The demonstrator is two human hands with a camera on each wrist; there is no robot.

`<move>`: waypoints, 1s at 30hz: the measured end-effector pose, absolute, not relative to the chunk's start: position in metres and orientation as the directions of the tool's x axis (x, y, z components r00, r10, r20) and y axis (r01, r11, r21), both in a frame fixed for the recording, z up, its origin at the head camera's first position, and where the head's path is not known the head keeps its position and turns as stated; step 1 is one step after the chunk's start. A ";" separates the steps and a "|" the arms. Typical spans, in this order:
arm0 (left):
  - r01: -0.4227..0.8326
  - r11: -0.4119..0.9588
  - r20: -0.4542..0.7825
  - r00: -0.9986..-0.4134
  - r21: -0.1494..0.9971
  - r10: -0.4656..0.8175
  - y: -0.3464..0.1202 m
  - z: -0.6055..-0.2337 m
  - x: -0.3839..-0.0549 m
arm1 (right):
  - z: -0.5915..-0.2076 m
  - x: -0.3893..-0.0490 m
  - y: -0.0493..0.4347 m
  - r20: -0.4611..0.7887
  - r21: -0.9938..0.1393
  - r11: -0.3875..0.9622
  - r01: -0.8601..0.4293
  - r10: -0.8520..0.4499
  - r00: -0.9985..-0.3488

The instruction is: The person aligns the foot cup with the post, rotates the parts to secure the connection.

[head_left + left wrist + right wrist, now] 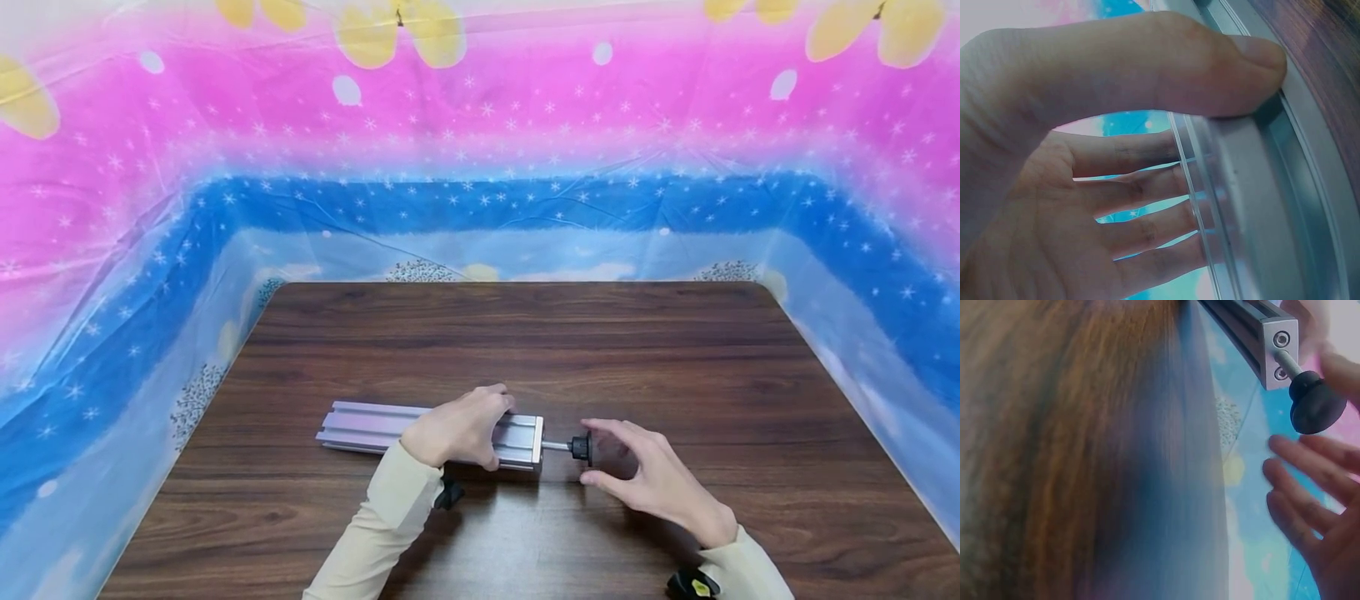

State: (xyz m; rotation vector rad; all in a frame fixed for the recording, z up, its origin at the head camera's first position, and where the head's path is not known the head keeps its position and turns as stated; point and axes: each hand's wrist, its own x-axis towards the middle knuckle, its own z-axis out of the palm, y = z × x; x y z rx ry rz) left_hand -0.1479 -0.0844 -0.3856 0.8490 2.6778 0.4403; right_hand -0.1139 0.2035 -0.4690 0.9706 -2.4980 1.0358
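Observation:
A silver aluminium extrusion profile (375, 425) with long grooves lies across the table, its length running left to right. My left hand (461, 425) grips it near its right end, thumb (1235, 69) on the near side and fingers (1141, 187) on the far side. A plate (1280, 356) held by two screws caps that end. From the plate a thin metal rod (557, 446) sticks out, carrying a round black knob (1317, 406). My right hand (660, 475) is spread around the knob, thumb and fingers parted; its fingers appear apart from the knob in the right wrist view.
The dark wood-grain table (525, 333) extends behind and to both sides of the hands. A pink and blue patterned cloth (495, 200) hangs along its back and sides. Black devices (692, 583) are strapped at the wrists.

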 end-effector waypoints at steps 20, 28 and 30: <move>0.502 0.788 -0.194 -0.785 0.357 0.588 -0.085 -0.384 -0.147 | -0.472 -0.118 0.204 0.523 -0.499 0.489 -0.715 -0.488 -0.699; 0.511 0.781 -0.188 -0.780 0.361 0.597 -0.084 -0.386 -0.146 | -0.472 -0.118 0.202 0.442 -0.533 0.525 -0.664 -0.496 -0.747; 0.510 0.781 -0.187 -0.781 0.361 0.596 -0.084 -0.386 -0.146 | -0.472 -0.117 0.201 0.418 -0.542 0.532 -0.651 -0.501 -0.758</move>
